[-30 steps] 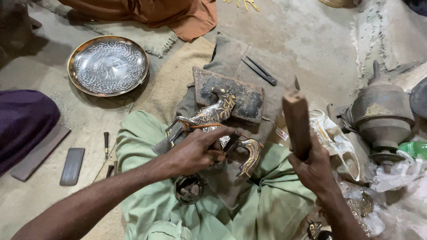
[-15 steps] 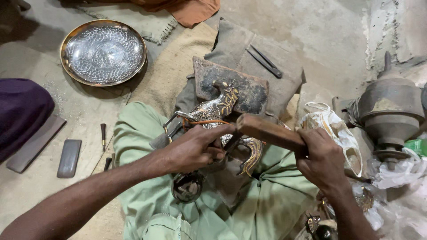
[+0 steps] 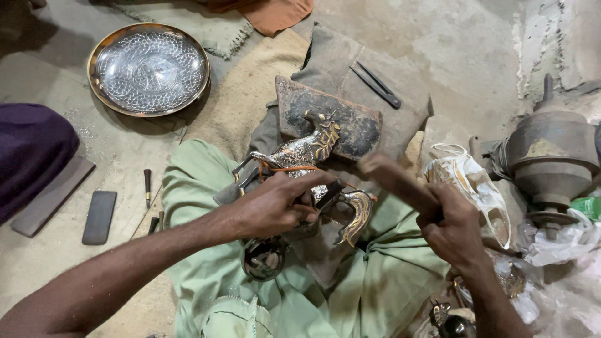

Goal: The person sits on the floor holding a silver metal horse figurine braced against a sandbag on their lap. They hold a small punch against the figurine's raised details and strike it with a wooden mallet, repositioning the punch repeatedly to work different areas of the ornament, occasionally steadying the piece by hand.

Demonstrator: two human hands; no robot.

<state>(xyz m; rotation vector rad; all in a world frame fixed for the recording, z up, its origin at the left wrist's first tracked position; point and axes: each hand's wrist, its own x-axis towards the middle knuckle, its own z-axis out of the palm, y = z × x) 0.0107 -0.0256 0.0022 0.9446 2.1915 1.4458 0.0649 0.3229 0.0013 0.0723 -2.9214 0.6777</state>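
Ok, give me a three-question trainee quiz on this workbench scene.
1. True or false: the left hand rests on the metal horse figure.
2. What does the right hand grip? A) wooden mallet B) engraved plate C) plastic bag
3. Which thing lies on the grey cushion beyond the dark pitch block?

Key:
1. True.
2. A, the wooden mallet, blurred with motion.
3. The thin dark tool.

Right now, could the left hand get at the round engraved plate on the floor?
Probably yes: the plate lies bare ahead-left, nothing between. But the left hand holds the metal horse.
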